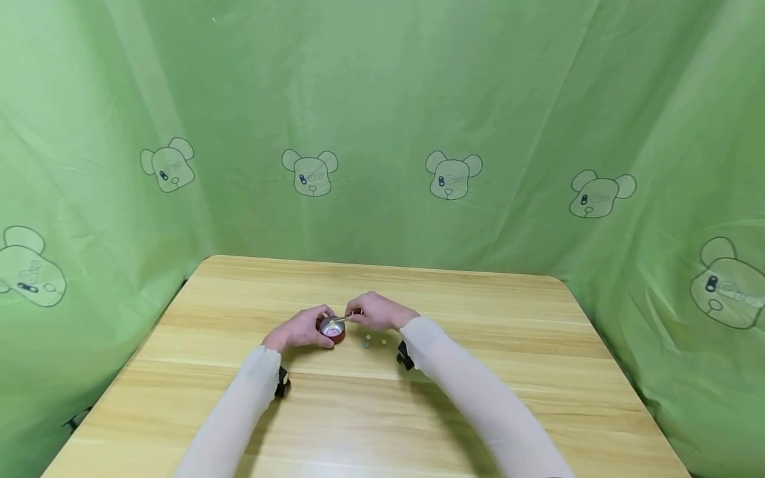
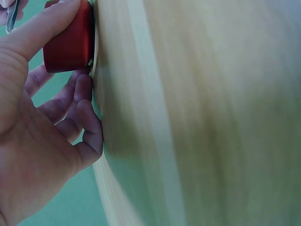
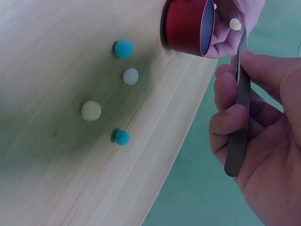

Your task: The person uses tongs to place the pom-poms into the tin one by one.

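Observation:
My left hand grips a small round red tin on the table, thumb on its near side and fingers around the far side. The tin is open at the top, with a shiny metal inside. In my right hand I pinch dark metal tweezers between thumb and fingers. Their tips hold a small pale yellow ball close by the tin's mouth. In the left wrist view the red tin hides part of the fingers behind it.
Several small balls lie on the wooden table right of the tin: a blue ball, a white ball, a pale yellow ball and another blue ball. Green curtains stand around the table's back and sides.

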The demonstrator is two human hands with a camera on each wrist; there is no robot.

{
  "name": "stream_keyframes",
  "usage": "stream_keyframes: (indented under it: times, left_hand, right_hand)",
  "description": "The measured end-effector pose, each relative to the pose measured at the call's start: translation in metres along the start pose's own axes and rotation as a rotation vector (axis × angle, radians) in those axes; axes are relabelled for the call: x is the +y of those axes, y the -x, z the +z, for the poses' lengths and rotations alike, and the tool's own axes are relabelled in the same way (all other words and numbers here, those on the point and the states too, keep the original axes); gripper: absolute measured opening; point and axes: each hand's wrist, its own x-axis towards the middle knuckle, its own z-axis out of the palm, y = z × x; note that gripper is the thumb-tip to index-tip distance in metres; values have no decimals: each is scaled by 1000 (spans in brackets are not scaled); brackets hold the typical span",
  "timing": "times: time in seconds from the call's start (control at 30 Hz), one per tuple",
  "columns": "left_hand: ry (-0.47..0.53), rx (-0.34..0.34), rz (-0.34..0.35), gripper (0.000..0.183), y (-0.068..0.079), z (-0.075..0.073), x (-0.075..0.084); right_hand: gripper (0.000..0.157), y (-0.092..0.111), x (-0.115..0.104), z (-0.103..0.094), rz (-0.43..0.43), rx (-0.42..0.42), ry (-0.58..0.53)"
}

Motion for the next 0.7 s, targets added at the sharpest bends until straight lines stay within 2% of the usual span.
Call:
stream_keyframes:
  times: [0.2, 0.47, 0.7]
  left_hand:
    - [0, -8, 2, 52, 1, -1, 2]
    - [7, -5, -14, 53, 0, 0, 2]
    - [9, -6, -12, 52, 0, 0, 1]
  right_hand:
    - [16, -1, 0, 0, -1, -4, 1]
    - [18, -1, 1, 1, 64, -11, -33]
    - [16, -1, 3, 2, 55, 4, -30]
